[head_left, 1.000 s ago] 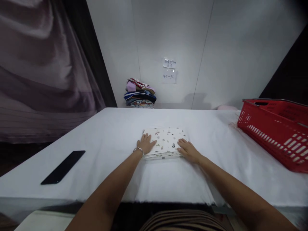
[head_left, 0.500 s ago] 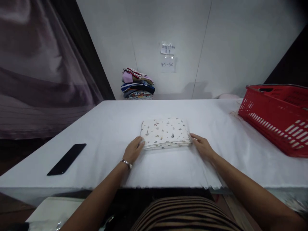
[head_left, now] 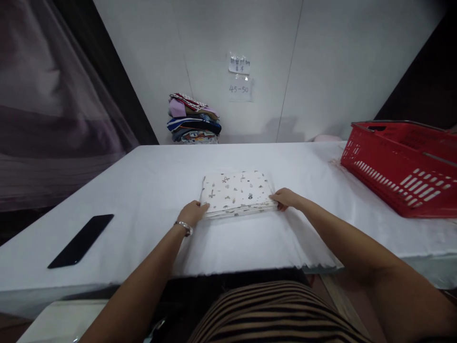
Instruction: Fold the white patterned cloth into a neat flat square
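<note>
A folded white cloth (head_left: 235, 191) with small dark printed figures lies flat in the middle of the white table (head_left: 150, 190). My left hand (head_left: 194, 212) grips its near left corner, fingers curled on the edge. At the near right corner, my right hand (head_left: 285, 198) is closed on the edge in the same way. A bracelet sits on my left wrist.
A black phone (head_left: 81, 240) lies near the table's left front edge. A red plastic basket (head_left: 400, 166) stands at the right. A stack of folded clothes (head_left: 193, 119) sits at the back against the wall, below two paper notes (head_left: 240, 76).
Both hands slid off the top of the folded cloth to its near corners and closed on the edges. The camera view shifted slightly right and back.
</note>
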Available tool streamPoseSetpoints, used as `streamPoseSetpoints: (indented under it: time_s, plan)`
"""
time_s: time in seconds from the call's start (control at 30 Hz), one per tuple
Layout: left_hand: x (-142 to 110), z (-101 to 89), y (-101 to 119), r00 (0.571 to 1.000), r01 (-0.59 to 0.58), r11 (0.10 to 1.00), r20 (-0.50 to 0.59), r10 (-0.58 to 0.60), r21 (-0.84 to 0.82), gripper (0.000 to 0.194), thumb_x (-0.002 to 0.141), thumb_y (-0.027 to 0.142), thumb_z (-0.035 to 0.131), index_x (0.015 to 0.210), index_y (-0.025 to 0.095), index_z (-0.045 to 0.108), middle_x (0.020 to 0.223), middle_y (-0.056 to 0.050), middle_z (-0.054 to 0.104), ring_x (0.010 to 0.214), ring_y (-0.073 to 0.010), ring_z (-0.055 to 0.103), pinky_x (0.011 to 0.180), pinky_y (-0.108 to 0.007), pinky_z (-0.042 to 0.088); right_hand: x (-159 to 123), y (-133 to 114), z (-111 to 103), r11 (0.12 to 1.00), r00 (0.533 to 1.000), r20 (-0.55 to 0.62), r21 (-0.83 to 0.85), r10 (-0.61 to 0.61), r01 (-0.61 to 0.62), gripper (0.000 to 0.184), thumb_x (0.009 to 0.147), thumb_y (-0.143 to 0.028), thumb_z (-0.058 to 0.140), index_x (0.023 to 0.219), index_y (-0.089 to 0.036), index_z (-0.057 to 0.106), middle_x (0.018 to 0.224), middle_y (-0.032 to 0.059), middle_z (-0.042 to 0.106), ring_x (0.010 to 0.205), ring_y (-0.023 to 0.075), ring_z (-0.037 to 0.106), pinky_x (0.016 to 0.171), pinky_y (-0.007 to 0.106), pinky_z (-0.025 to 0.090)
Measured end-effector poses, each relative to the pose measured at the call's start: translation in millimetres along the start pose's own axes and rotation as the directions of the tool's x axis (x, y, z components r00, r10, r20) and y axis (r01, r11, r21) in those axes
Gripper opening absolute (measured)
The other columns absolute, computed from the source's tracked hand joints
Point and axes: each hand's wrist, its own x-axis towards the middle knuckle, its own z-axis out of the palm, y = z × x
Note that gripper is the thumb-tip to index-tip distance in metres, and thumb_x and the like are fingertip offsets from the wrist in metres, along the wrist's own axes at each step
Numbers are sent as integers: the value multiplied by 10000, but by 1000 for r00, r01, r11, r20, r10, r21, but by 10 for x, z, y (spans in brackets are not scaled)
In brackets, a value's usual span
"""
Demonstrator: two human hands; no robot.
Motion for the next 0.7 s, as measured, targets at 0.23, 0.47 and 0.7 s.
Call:
streamPoseSetpoints:
  time_s: [0.23,0.47,0.7]
  plan:
    - [109,15,-77,996,26,979,90,-8,-202,389,714,555,532,717,172,598,603,-39,629,619,-206,624,552,-268,445,75,-37,-56,992,983,141,8,122,-124,293,795,-396,607,719,-114,596,518,63,606,477,154,599,464,270,528]
    - [135,18,-71,988,101,937,144,-55,-335,355,678,522,598,635,174,540,503,-8,537,486,-163,552,457,-246,442,72,-91,-54,992,985,122,-18,125,-123,198,804,-315,597,748,-125,586,617,45,599,520,124,576,470,232,502]
    - [109,24,-52,992,95,945,104,-66,-312,321,711,485,579,625,182,519,576,-30,574,526,-178,582,467,-252,448,75,-154,-33,990,994,49,103,93,-98,143,779,-263,614,784,-129,563,653,45,595,564,137,581,521,260,526]
